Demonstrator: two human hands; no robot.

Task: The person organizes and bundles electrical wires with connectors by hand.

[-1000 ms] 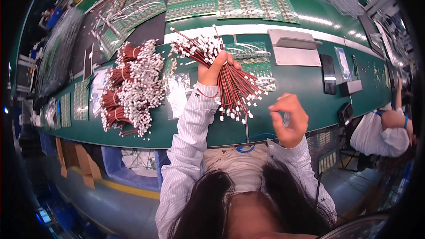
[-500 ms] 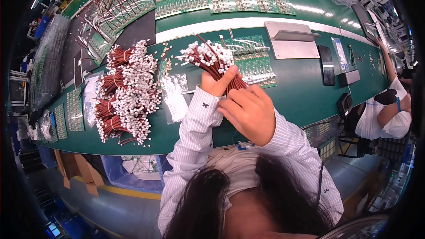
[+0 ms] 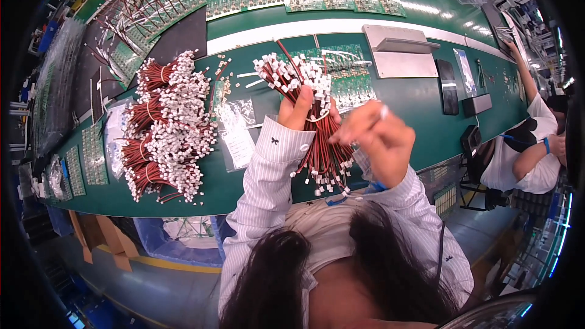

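A bundle of red-brown wires with white plug connectors (image 3: 324, 149) is gripped in my left hand (image 3: 295, 111), the thumb pressed across it. White ends fan out above the thumb, and more white ends hang below toward the table's front edge. A pale rubber band (image 3: 318, 118) loops round the wires just under the thumb. Just right of the bundle is my right hand (image 3: 387, 141), raised with bent fingers that motion smears. Whether it holds anything is hidden by the blur. To the left lie several banded wire bundles (image 3: 183, 119), stacked in a column.
Behind the held bundle lies a green circuit-board panel (image 3: 353, 82). A metal bracket (image 3: 402, 55), a dark phone (image 3: 448, 88) and a small grey box (image 3: 477, 105) sit to the right. A clear bag with a white label (image 3: 236, 140) lies between the bundles. Another person (image 3: 536, 152) sits at far right.
My right hand has come away from the bundle to the right. The held bundle now stands more upright, its lower ends and rubber band exposed.
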